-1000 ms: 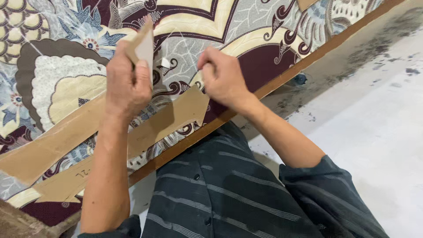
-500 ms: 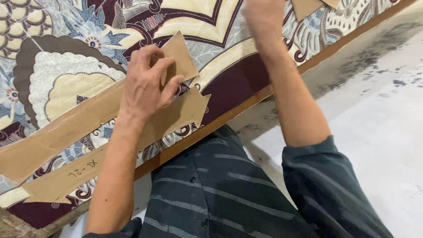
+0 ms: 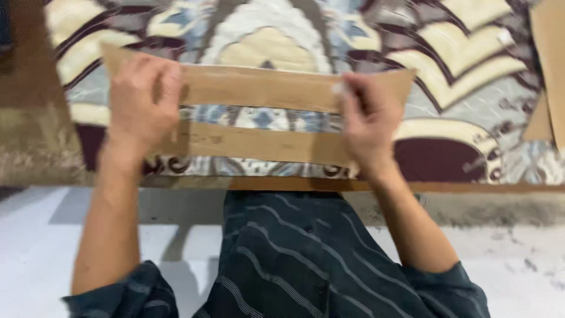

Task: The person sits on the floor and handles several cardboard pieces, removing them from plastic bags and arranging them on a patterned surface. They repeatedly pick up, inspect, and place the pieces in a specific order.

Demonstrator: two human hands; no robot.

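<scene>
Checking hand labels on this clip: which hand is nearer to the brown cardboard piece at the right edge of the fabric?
Right. The right hand presses the right ends of the two cardboard strips, closer to the cardboard piece. The left hand sits on the strips' far left ends.
</scene>
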